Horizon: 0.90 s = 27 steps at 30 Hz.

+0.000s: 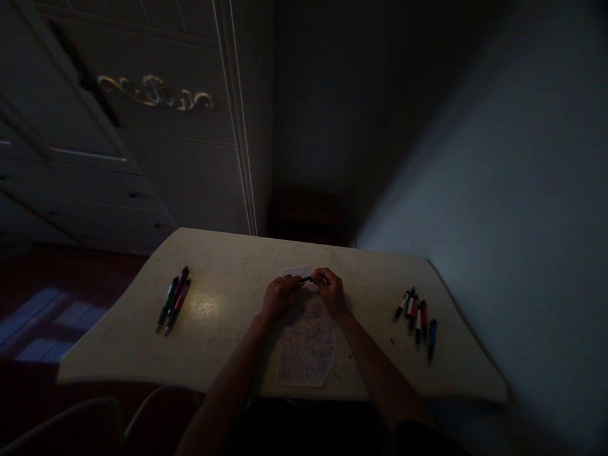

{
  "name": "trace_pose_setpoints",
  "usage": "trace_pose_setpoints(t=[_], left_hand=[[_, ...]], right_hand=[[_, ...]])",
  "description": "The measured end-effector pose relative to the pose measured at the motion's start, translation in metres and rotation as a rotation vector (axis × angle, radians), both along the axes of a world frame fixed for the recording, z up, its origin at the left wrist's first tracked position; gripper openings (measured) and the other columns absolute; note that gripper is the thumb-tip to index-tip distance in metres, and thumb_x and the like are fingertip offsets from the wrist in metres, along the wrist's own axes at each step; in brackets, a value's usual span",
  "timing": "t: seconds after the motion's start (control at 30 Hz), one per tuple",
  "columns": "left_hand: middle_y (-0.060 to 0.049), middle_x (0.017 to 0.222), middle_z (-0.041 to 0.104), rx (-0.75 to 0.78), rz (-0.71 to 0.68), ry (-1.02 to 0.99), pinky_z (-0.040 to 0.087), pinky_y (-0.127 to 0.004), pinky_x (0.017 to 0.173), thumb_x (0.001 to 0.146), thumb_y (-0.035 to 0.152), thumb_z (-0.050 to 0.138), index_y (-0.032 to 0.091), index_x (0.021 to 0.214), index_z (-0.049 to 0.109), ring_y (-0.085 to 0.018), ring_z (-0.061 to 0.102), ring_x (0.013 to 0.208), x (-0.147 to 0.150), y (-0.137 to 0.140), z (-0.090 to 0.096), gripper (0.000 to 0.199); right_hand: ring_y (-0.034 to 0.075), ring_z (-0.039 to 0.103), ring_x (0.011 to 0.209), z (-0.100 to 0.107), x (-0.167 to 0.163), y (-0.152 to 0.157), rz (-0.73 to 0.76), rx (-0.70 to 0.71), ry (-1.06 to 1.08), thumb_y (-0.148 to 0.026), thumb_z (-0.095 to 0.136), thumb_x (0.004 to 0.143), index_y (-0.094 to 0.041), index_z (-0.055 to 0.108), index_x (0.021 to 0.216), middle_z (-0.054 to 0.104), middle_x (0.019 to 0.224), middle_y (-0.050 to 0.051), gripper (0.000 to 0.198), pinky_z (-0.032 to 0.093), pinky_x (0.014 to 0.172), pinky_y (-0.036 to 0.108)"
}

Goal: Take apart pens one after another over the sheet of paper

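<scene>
Both of my hands meet over the middle of the table, around a dark pen (306, 278). My left hand (280, 294) is closed on one end of it, while the fingers of my right hand (330, 288) pinch the other end. Much of the pen is covered by my fingers, and the dim light hides its details. Beneath my hands lies a sheet of paper (306, 354) covered in handwriting, its lower right corner uneven.
Three pens (175, 297) lie together at the table's left. Several pens (413, 313) are grouped at the right, with a blue pen (432, 339) nearest the edge. The pale table (228, 354) stands by a wall (522, 221) and a cabinet (190, 171). Chair backs (95, 405) show lower left.
</scene>
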<state>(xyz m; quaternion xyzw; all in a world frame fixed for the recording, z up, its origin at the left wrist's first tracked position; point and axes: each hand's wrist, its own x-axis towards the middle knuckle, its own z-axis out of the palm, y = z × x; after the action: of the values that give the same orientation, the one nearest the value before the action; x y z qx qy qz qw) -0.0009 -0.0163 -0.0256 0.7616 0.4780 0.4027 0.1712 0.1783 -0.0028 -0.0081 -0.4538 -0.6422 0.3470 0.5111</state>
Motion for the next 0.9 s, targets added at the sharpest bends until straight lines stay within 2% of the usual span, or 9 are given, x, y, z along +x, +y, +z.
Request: trace_pose_setpoints(t=[0.3, 0.47, 0.63, 0.9], left_hand=[[-0.008, 0.081, 0.069, 0.066, 0.057, -0.014, 0.049, -0.027, 0.068, 0.095, 0.034, 0.050, 0.021, 0.102, 0.071, -0.017, 0.064, 0.071, 0.0023, -0.0018, 0.0045, 0.025], [-0.009, 0.084, 0.071, 0.149, 0.075, 0.019, 0.049, -0.032, 0.073, 0.094, 0.033, 0.054, 0.022, 0.098, 0.074, -0.020, 0.064, 0.076, 0.0023, -0.0009, 0.0042, 0.023], [-0.009, 0.083, 0.071, 0.121, 0.043, 0.023, 0.049, -0.032, 0.072, 0.093, 0.035, 0.055, 0.022, 0.098, 0.075, -0.020, 0.064, 0.075, 0.0022, -0.0018, 0.0046, 0.024], [-0.006, 0.074, 0.066, 0.026, 0.016, 0.039, 0.043, -0.026, 0.060, 0.093, 0.034, 0.049, 0.022, 0.090, 0.071, -0.016, 0.058, 0.062, 0.0023, -0.0062, 0.0060, 0.025]], right_hand=[[0.018, 0.062, 0.072, 0.0037, 0.0018, 0.0018, 0.016, -0.065, 0.014, -0.055, 0.054, 0.090, -0.020, 0.063, 0.085, 0.066, 0.076, 0.003, 0.036, 0.049, 0.068, 0.028], [0.012, 0.047, 0.055, 0.0028, 0.0036, 0.0012, -0.009, -0.061, -0.152, -0.060, 0.045, 0.092, -0.020, 0.054, 0.068, 0.049, 0.057, -0.003, 0.047, 0.036, 0.054, 0.024], [0.012, 0.040, 0.054, 0.0025, -0.0010, 0.0007, -0.025, -0.004, -0.206, -0.057, 0.040, 0.095, -0.022, 0.045, 0.061, 0.040, 0.054, -0.004, 0.049, 0.032, 0.053, 0.025], [0.016, 0.041, 0.060, 0.0051, -0.0024, 0.0020, -0.028, 0.155, -0.283, -0.051, 0.041, 0.096, -0.024, 0.041, 0.060, 0.043, 0.062, -0.001, 0.044, 0.037, 0.063, 0.030]])
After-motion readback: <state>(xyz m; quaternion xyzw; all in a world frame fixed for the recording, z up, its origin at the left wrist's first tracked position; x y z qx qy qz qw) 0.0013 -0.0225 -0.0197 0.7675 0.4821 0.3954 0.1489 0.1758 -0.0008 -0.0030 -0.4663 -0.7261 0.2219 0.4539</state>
